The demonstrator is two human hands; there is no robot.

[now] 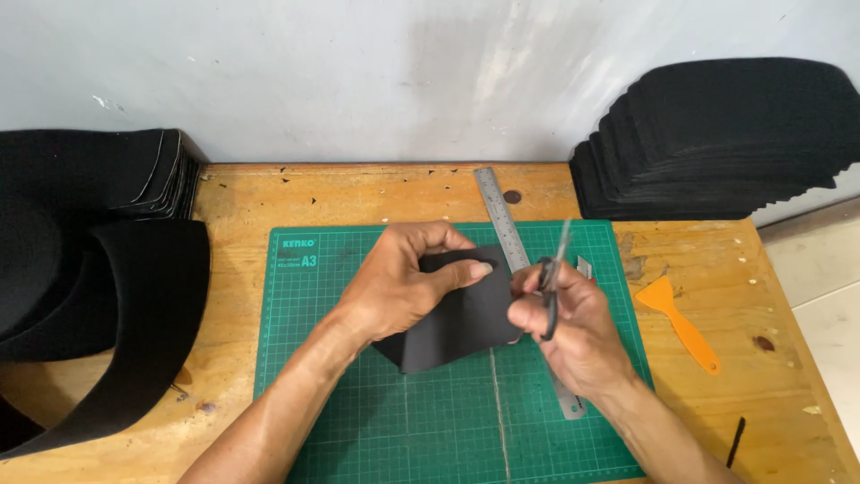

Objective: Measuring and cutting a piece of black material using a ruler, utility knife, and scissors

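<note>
My left hand (408, 278) pinches the upper edge of a black foam piece (457, 332) and holds it above the green cutting mat (358, 403). My right hand (573, 323) grips black-handled scissors (551, 287) at the piece's right edge, their blades pointing up and away. The blades are blurred. A steel ruler (502, 215) lies diagonally on the mat, running under my right hand.
An orange plastic scraper (681, 327) lies on the wooden table (761, 376) to the right. Stacks of black foam sheets sit at the back right (726, 143) and along the left (90, 269). A thin black strip (736, 441) lies near the front right edge.
</note>
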